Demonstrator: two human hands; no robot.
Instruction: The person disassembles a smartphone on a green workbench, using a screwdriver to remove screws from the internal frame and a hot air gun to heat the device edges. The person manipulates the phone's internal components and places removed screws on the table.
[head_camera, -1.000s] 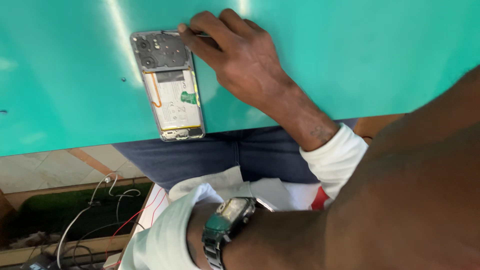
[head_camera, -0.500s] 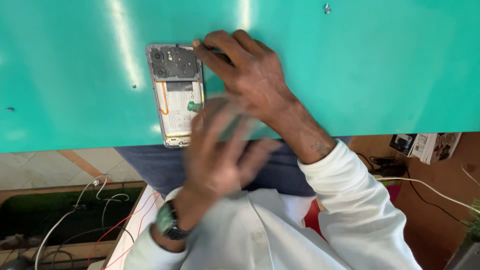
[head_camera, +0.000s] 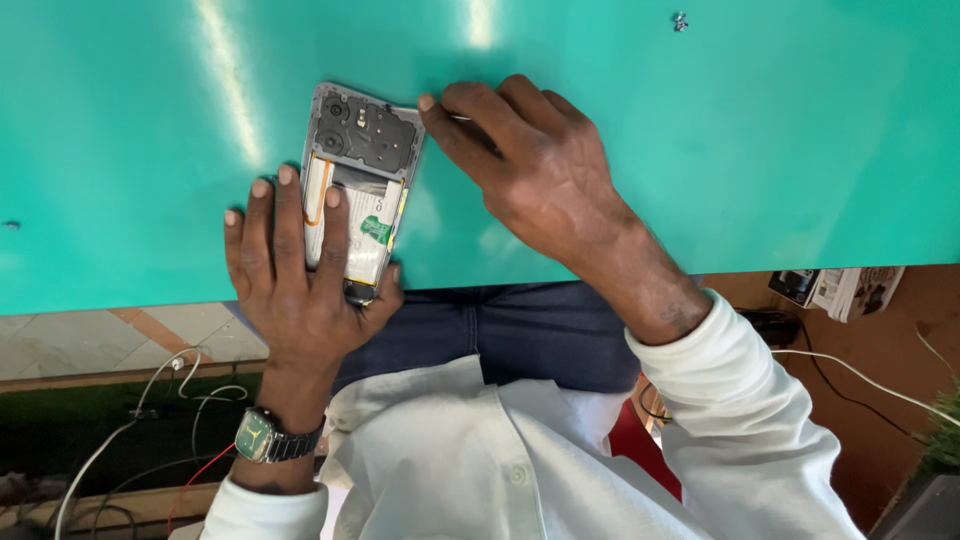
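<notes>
1. Since the earlier frame, our left hand has come down from mid-air and now lies flat on the opened phone; the phone itself has kept its place near the front edge of the green table.
2. We see the phone back-side up with its cover off: dark camera plate at the far end, pale battery with a green tab toward us. Its long axis runs away from our body, tilted slightly to the right at the far end.
3. Our left hand presses from the near end, fingers spread and extended along the long axis, thumb hooked round the near right corner. The fingers are open, pinning rather than clasping.
4. Our right hand rests on the table just right of the phone's far end, fingers curled, with the index fingertip touching the top right corner. A thin pale object shows beneath the fingers; we cannot tell what it is or whether it is gripped.
5. A small screw lies well apart, far right of the table.
6. Below the table edge we see a wristwatch and loose cables.
</notes>
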